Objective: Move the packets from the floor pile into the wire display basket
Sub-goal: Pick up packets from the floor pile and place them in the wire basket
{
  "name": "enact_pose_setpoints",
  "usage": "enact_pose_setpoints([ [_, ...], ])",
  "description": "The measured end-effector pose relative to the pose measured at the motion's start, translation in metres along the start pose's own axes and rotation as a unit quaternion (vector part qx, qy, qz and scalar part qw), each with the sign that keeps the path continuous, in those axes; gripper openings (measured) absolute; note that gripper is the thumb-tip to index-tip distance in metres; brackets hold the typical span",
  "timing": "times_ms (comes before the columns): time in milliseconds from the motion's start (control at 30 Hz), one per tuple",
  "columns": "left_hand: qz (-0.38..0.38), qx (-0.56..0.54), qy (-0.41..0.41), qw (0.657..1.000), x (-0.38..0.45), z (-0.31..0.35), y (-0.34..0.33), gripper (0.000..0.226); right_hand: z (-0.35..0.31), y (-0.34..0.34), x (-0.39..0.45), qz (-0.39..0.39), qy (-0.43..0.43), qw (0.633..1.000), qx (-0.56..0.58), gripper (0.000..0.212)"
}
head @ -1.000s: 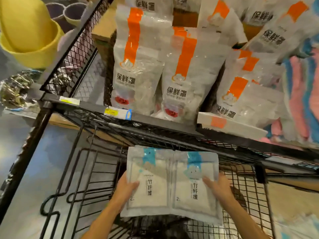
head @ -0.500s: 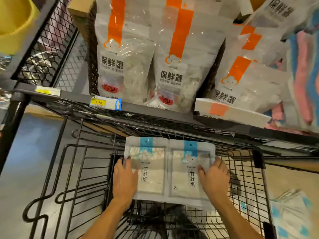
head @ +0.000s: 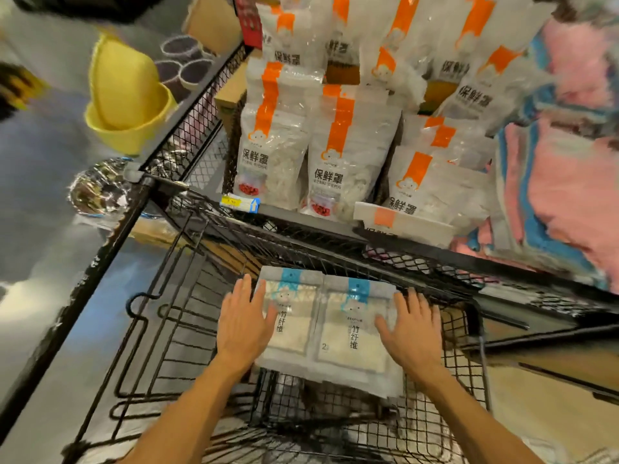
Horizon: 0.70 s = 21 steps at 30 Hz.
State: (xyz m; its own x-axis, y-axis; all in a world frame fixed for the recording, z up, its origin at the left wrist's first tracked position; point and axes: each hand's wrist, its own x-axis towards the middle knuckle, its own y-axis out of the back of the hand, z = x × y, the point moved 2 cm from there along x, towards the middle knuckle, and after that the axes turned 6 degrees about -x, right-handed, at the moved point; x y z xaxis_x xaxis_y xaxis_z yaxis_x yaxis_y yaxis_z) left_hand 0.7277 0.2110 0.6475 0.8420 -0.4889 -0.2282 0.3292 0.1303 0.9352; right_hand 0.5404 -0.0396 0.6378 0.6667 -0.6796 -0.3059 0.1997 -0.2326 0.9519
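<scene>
Two blue-topped packets (head: 326,321) lie side by side in the wire display basket (head: 459,333), under the mesh shelf of orange-striped bags (head: 341,155). Left hand (head: 243,324) and right hand (head: 413,331) rest flat on their outer edges, fingers straight and spread.

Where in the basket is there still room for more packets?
Bare wire shows right of the blue packets, past the right hand, and in front of them near the basket rim. The shelf above is crammed with orange bags.
</scene>
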Motion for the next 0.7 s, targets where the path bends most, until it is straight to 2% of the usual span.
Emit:
enact_pose_setpoints([
  [67, 0.011, 0.012, 0.007, 1.0, -0.016, 0.009, 0.017, 0.066, 0.009, 0.016, -0.01, 0.007, 0.012, 1.0, 0.001, 0.074],
  [200, 0.033, 0.003, 0.008, 0.999, -0.047, 0.025, 0.049, 0.092, 0.023, 0.051, -0.037, 0.035, 0.03, 0.999, -0.006, 0.076],
  [367, 0.061, 0.007, -0.018, 0.998, -0.07, 0.045, 0.092, 0.068, 0.037, 0.097, -0.074, 0.06, 0.039, 0.997, -0.017, 0.078],
  [700, 0.089, -0.011, -0.169, 0.981, -0.095, 0.096, 0.172, 0.07, 0.05, 0.167, -0.167, 0.128, -0.039, 0.991, 0.023, 0.08],
])
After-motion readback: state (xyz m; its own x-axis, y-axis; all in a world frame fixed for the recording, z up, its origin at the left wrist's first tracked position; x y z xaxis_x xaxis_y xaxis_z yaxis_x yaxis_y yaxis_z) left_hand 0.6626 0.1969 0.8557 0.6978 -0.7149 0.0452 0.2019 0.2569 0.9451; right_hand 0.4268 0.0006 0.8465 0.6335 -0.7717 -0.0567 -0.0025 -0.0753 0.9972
